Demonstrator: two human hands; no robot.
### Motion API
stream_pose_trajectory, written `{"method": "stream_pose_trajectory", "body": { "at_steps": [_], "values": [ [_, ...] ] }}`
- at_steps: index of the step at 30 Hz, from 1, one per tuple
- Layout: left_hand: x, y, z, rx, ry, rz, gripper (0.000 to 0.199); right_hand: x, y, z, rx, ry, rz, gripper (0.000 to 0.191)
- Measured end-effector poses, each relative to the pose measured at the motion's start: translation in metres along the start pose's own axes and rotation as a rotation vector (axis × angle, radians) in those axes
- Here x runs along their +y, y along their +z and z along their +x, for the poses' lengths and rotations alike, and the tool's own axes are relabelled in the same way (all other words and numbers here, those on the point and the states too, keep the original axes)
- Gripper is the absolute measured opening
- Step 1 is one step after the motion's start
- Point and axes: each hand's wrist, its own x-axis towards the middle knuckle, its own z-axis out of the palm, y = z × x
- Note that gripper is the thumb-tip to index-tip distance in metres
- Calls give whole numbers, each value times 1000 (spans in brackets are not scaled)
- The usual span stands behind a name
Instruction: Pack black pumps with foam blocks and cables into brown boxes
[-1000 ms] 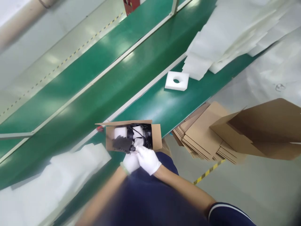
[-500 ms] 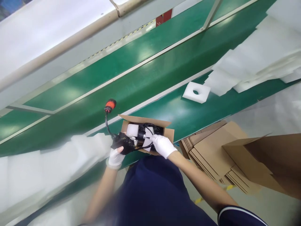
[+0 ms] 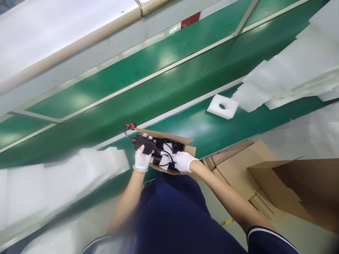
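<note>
At green bench's (image 3: 209,135) edge, left hand (image 3: 142,159) clasps black block (image 3: 145,145) over open box (image 3: 169,137), fingers partly hidden behind. Right hand (image 3: 184,161) reaches inside, fingertips lost among cables (image 3: 172,159); cannot tell whether pinching. Carton (image 3: 304,183) cut off; red panel's (image 3: 190,21) pale marks unreadable.

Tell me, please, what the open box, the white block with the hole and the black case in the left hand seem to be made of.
The box: matt cardboard, by its brown, thin, folded look.
The white block: probably matt plastic foam, by its thick, clean-cut shape.
The black case in the left hand: perhaps plastic or coated metal, by its dull surface.
</note>
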Motion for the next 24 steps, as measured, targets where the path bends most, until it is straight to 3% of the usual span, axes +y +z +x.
{"method": "stream_pose_trajectory", "body": {
  "at_steps": [2,7,11,16,20,24],
  "values": [
    [1,-11,3,33,22,-17,52,-1,4,2,-4,-5,0,45],
    [11,-27,5,78,67,-65,55,-9,16,29,-20,222,70,37],
    [16,-40,-1,28,-63,-96,54,-15,26,48,-6,288,42,38],
    [6,-55,-12,-37,-168,-57,61,-15,39,51,-30,333,20,35],
    [5,-63,-17,-208,-199,47,65,-12,43,56,-51,316,23,30],
    [26,-71,-19,-483,-210,195,57,-13,44,58,-17,322,40,32]
  ]
}}
